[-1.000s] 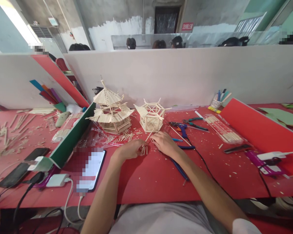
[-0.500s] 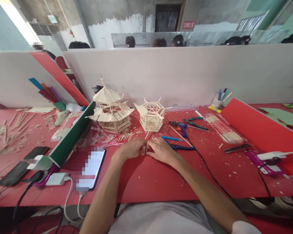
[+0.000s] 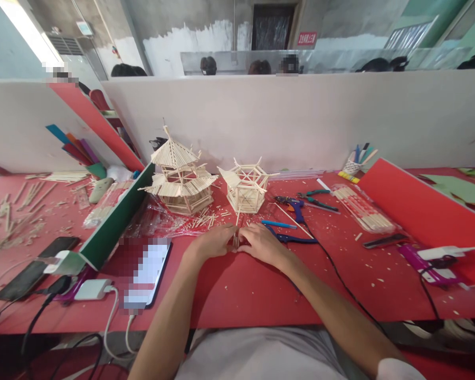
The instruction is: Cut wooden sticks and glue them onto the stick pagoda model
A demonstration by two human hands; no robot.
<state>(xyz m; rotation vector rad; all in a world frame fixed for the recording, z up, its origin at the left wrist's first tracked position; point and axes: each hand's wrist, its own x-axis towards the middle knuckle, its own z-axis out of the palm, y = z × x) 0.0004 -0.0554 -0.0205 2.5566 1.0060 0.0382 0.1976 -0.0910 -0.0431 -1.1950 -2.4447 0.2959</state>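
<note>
My left hand (image 3: 214, 240) and my right hand (image 3: 261, 244) meet low over the red table. Their fingers are curled and closed around a few short wooden sticks (image 3: 235, 241), partly hidden by the fingertips. Just beyond my hands stands a small open hexagonal stick frame (image 3: 247, 192) with one roof panel on its left side. A taller stick pavilion (image 3: 182, 184) with two roof tiers is to its left. Short cut sticks (image 3: 206, 220) lie in front of the pavilion.
Right of my hands lie a blue pen (image 3: 279, 225), dark blue cutters (image 3: 296, 239), a glue gun (image 3: 296, 208) with its cable, and green-handled pliers (image 3: 320, 201). A phone (image 3: 148, 277) is at left, by a green divider (image 3: 121, 221). Packed sticks (image 3: 364, 208) lie at right.
My hands stay in nearly the same place, with only slight finger movement around the sticks. The models and tools have not moved.
</note>
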